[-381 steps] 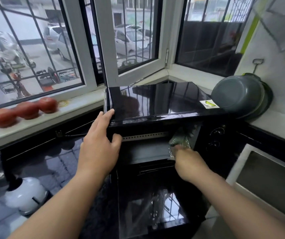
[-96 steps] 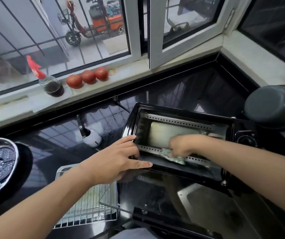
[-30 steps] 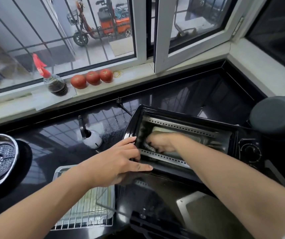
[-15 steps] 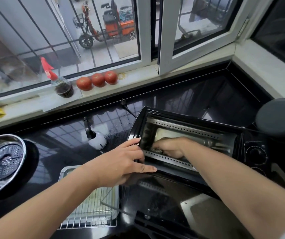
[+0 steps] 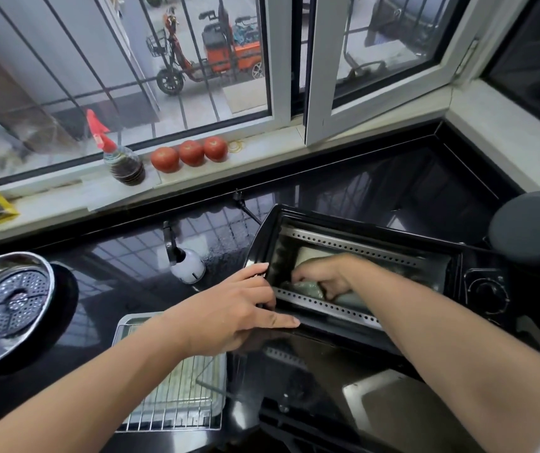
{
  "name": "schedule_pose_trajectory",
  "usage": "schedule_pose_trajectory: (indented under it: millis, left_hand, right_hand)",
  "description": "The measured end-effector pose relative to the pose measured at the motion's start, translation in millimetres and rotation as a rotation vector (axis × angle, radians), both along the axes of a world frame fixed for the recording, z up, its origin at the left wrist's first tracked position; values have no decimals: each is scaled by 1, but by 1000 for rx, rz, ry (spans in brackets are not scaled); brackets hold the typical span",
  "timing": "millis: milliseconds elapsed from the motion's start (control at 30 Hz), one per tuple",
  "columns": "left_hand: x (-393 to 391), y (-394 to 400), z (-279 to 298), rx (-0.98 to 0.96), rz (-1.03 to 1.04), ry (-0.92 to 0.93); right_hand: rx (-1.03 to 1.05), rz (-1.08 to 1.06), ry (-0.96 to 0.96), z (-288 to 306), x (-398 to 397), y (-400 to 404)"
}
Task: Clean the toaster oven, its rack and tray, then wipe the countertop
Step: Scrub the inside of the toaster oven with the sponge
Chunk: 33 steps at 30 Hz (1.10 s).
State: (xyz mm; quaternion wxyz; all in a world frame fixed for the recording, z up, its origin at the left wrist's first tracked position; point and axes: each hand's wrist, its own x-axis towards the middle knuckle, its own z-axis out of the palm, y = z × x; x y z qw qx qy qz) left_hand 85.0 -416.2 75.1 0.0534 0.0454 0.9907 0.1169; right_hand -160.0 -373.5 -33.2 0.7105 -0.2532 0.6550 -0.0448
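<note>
The black toaster oven point(image 5: 478, 286) stands on the dark countertop point(image 5: 114, 266) with its glass door point(image 5: 311, 380) folded down toward me. My right hand point(image 5: 327, 276) is inside the oven cavity, gripping a green scouring cloth point(image 5: 307, 287) against the lower left part of the interior. My left hand point(image 5: 232, 308) rests on the oven's front left corner with fingers extended along the frame. The wire rack point(image 5: 177, 400) lies on the tray point(image 5: 219, 410) on the counter left of the door.
A steel steamer pan point(image 5: 6, 305) sits at far left. A white spray bottle point(image 5: 186, 266) lies on the counter behind my left hand. Tomatoes point(image 5: 190, 152) and a red-capped bottle point(image 5: 124, 161) line the windowsill. A dark pot point(image 5: 533, 230) stands at right.
My right hand has shifted slightly right and down inside the oven with the cloth. The left hand stays on the oven's corner. The camera has moved a little.
</note>
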Motion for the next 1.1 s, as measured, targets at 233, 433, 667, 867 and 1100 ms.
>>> schedule_pose_trajectory:
  millis: [233,433,667,867,1100]
  left_hand:
    - [6,8,1,-21,-10,-1]
    - [14,13,-4,-51,0,40]
    - [10,11,-5,-25,-8,30]
    - [7,8,-4,-55,-13,57]
    - [3,4,-2,-65,-12,1]
  right_hand:
    - [-27,-32,-42,-8,16,7]
    - [198,511,475,28,-29,38]
    - [51,-45,-60,13,1,18]
    - [210,216,181,6,-22,29]
    - [276,194,124,5,-31,34]
